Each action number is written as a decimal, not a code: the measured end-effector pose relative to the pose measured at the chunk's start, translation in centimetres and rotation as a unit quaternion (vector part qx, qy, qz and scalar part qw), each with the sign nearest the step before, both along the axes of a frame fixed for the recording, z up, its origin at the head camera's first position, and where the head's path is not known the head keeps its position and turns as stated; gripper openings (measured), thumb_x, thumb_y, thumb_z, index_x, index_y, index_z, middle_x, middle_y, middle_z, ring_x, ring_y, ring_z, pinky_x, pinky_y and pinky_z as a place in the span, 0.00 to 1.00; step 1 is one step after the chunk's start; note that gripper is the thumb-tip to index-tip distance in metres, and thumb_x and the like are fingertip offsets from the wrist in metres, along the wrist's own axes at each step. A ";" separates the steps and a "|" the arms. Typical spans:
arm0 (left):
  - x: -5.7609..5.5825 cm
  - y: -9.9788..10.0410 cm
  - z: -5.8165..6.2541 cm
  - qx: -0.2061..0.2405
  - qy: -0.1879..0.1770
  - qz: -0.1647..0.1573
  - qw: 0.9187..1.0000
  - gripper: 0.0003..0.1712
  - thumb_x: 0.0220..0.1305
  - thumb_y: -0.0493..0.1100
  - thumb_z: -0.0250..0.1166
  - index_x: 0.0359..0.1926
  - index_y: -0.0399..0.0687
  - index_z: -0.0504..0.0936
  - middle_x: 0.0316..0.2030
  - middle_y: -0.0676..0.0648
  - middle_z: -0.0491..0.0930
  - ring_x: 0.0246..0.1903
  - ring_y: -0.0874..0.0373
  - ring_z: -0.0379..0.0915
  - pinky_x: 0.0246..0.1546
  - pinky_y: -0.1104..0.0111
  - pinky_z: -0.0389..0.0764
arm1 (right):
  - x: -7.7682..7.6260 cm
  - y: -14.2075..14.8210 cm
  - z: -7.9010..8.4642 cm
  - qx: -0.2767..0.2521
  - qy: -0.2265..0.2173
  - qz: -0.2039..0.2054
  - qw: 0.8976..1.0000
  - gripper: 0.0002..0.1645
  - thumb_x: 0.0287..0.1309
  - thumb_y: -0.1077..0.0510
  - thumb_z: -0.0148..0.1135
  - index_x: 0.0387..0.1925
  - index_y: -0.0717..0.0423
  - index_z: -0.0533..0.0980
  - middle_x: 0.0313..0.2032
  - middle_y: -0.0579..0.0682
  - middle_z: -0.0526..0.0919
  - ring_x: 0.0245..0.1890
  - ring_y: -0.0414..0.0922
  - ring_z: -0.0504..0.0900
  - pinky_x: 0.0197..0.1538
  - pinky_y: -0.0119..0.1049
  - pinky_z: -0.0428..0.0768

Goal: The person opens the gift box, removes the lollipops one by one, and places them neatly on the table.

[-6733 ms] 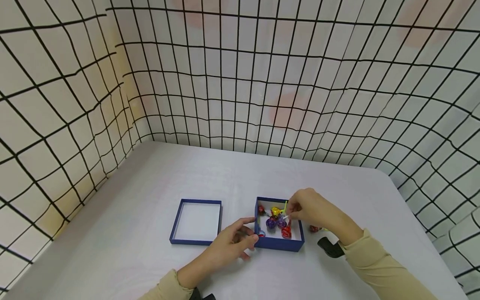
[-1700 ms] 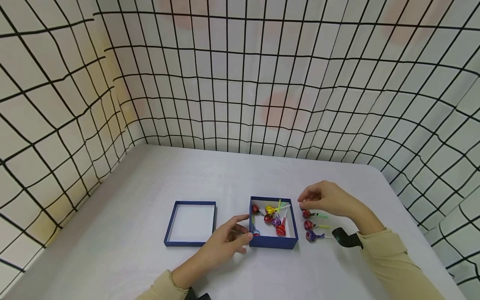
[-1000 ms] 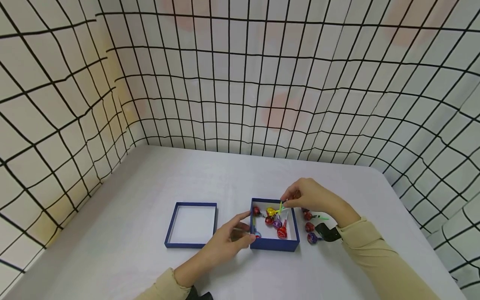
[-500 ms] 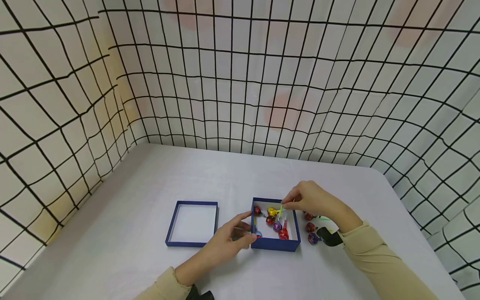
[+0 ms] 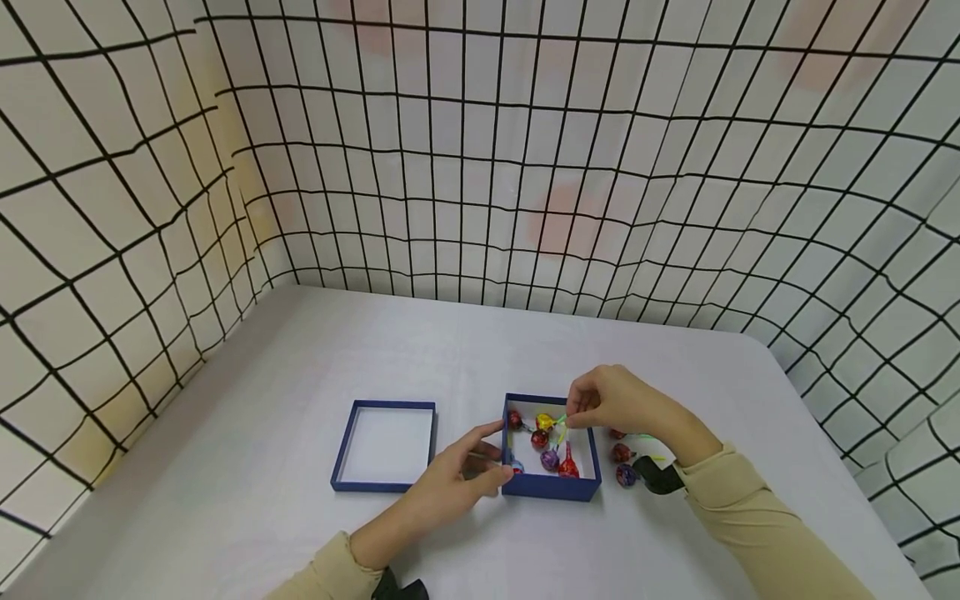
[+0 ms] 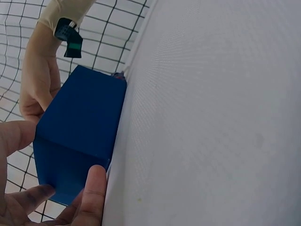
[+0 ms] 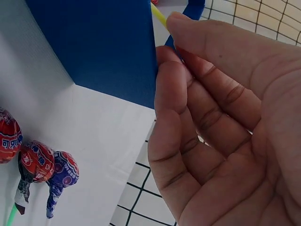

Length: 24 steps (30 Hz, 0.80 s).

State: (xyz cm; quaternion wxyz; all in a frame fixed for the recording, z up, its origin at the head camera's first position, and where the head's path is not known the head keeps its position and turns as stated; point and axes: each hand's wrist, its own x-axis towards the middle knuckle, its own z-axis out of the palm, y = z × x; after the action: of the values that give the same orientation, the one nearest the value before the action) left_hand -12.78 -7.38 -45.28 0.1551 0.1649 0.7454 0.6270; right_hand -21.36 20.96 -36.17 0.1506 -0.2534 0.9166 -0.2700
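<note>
A blue box (image 5: 551, 487) holds several wrapped lollipops, among them a yellow one (image 5: 544, 421), a purple one (image 5: 550, 460) and a red one (image 5: 568, 463). My left hand (image 5: 461, 475) rests its extended fingers against the box's left side; the left wrist view shows fingertips (image 6: 96, 174) on the blue wall. My right hand (image 5: 611, 404) reaches over the right rim, thumb and fingers pinching a lollipop by its stick. In the right wrist view a yellow stick (image 7: 159, 15) meets the thumb tip. The held candy's head is not identifiable.
Right of the box, lollipops lie in a column: red ones (image 5: 621, 452) and a purple one (image 5: 626, 476), partly behind the right wrist's black strap (image 5: 658, 475). A shallow blue-rimmed lid (image 5: 383, 486) lies left. Black netting (image 5: 465, 200) walls the white table (image 5: 360, 333).
Lollipops were laid in a column beside the box. The right hand came back from there to the box and has just shifted slightly, nudging purple and red lollipops. The left hand stayed.
</note>
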 end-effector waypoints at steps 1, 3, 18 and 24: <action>0.0 0.0 0.0 0.000 -0.001 0.001 1.000 0.39 0.76 0.47 0.68 0.82 0.46 0.65 0.61 0.35 0.81 0.53 0.49 0.85 0.48 0.67 0.88 | 0.0 0.0 0.0 -0.001 -0.002 -0.001 1.000 0.08 0.62 0.58 0.78 0.30 0.50 0.85 0.28 0.42 0.85 0.30 0.40 0.79 0.33 0.30 0.79; 0.0 0.0 0.1 0.000 -0.004 0.003 1.000 0.39 0.76 0.47 0.68 0.82 0.47 0.65 0.61 0.36 0.81 0.52 0.50 0.85 0.48 0.67 0.88 | -0.1 0.0 0.0 -0.003 -0.006 0.001 1.000 0.08 0.62 0.59 0.78 0.29 0.51 0.84 0.27 0.42 0.85 0.30 0.40 0.79 0.32 0.31 0.79; 0.0 0.1 0.0 -0.003 -0.001 0.004 1.000 0.39 0.76 0.46 0.69 0.81 0.47 0.66 0.61 0.35 0.81 0.48 0.53 0.85 0.44 0.66 0.87 | 0.1 -0.1 -0.1 0.014 -0.038 -0.005 0.999 0.03 0.65 0.56 0.76 0.34 0.49 0.89 0.29 0.45 0.88 0.30 0.40 0.78 0.29 0.33 0.78; 0.1 0.1 0.0 -0.001 -0.001 0.005 1.000 0.39 0.76 0.46 0.69 0.81 0.46 0.66 0.60 0.34 0.81 0.47 0.54 0.85 0.43 0.69 0.86 | 0.2 0.0 -0.2 0.011 -0.031 -0.004 0.999 0.03 0.65 0.57 0.75 0.34 0.50 0.88 0.27 0.43 0.86 0.29 0.40 0.77 0.27 0.33 0.76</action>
State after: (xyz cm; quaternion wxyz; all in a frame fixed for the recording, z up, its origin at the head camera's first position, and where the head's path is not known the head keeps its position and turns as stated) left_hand -12.72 -7.28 -45.24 0.1526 0.1602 0.7471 0.6269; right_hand -21.17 20.96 -36.32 0.1809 -0.2394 0.9153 -0.2688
